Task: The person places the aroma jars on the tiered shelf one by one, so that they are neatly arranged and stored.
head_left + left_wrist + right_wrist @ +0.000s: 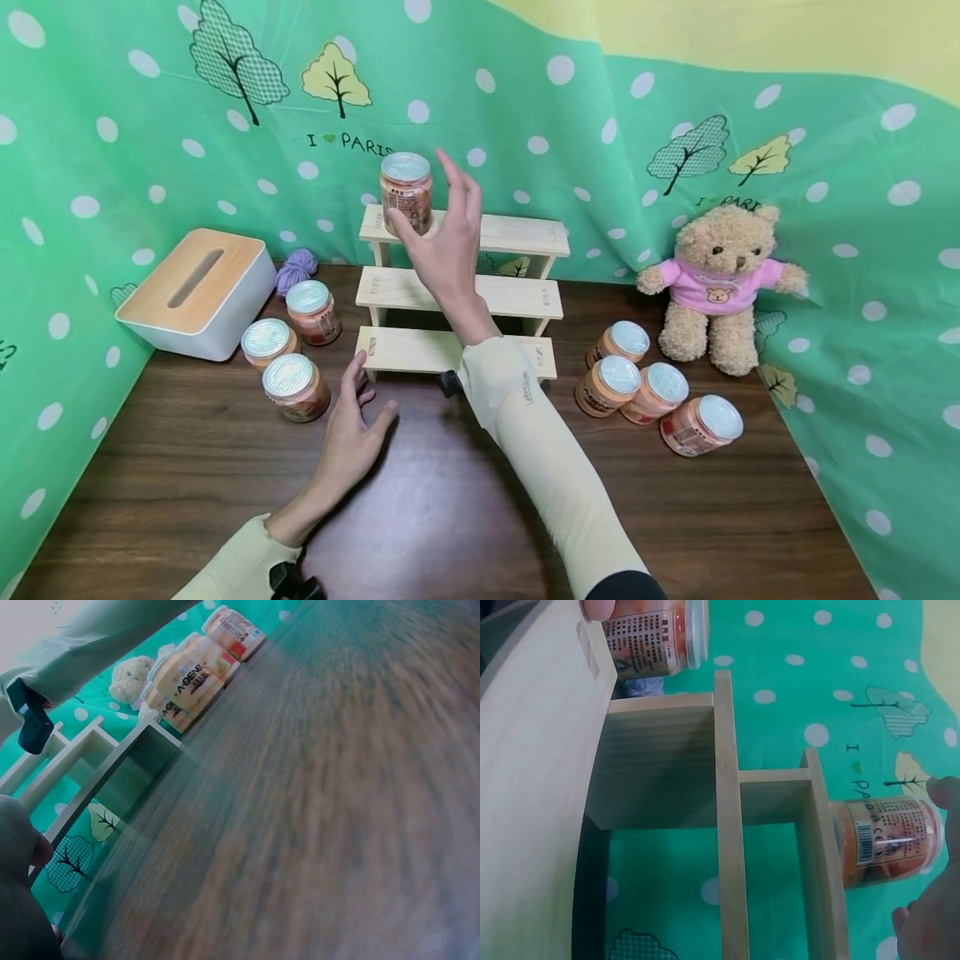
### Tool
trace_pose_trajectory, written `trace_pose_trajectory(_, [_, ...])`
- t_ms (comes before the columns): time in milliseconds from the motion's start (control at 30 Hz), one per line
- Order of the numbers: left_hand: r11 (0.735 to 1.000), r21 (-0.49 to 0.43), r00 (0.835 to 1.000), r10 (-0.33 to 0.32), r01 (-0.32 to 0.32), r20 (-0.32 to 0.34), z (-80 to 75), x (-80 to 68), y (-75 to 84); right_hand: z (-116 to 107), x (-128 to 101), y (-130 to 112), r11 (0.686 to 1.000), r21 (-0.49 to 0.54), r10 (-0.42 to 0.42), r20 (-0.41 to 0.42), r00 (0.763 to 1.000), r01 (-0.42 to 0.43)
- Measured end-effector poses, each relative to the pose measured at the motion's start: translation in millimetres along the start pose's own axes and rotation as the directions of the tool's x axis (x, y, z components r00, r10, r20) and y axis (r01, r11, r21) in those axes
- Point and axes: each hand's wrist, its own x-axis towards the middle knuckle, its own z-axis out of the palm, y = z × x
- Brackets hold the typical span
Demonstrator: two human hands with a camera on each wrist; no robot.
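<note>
Head view: the right hand (448, 242) is raised, fingers spread, thumb touching a round silver-lidded jar (406, 192) on the pale wooden stepped shelf's (517, 235) top tier; the left hand (351, 423) is rested flat and open on the dark woodgrain table (187, 467).

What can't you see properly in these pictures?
- Head view: the right hand hides part of the top-shelf jar; its grip is unclear.
- Left wrist view: the table is blurred.
- Left wrist view: the left hand is cut off by the edge.
- Jar label print is too small.

Green backdrop (112, 125) — white dots
</note>
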Motion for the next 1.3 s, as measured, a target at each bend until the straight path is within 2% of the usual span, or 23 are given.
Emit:
trace_pose_trajectory(100, [1.000,0.014,1.000,0.021,-0.021,-0.003,0.5,0.6,-5.1,-5,-4,-1,1.000,0.014,-0.010,-0.010,1.000,0.010])
trace_pose_trajectory(300, [1.000,-0.009,1.000,-0.014,0.015,0.015,1.1,1.7,-9.1,-15,-15,-1,0.997,0.060,-0.047,-0.047,0.998,0.050])
trace_pose_trajectory(767, [1.000,-0.011,1.000,0.018,-0.018,-0.007,-3.0,1.2,21.8,-41,-44,-4,0.981,0.109,-0.151,-0.087,0.985,0.160])
trace_pose_trajectory(867, [1.000,-0.007,1.000,0.005,-0.005,-0.005,-3.4,0.0,25.5,-47,-50,-6,0.978,0.123,-0.160,-0.094,0.983,0.171])
trace_pose_trajectory(967, [0.999,-0.012,0.999,-0.042,0.042,0.010,-4.8,-0.2,29.9,-52,-56,-9,0.974,0.138,-0.165,-0.105,0.981,0.179])
trace_pose_trajectory(1067, [0.997,-0.012,0.997,-0.080,0.080,0.025,-6.1,0.5,31.8,-57,-60,-13,0.972,0.148,-0.169,-0.120,0.978,0.185])
trace_pose_trajectory(1300, [1.000,0.008,1.000,-0.029,0.029,0.004,-3.8,0.7,25.5,-70,-70,-16,0.969,0.164,-0.160,-0.143,0.977,0.182])
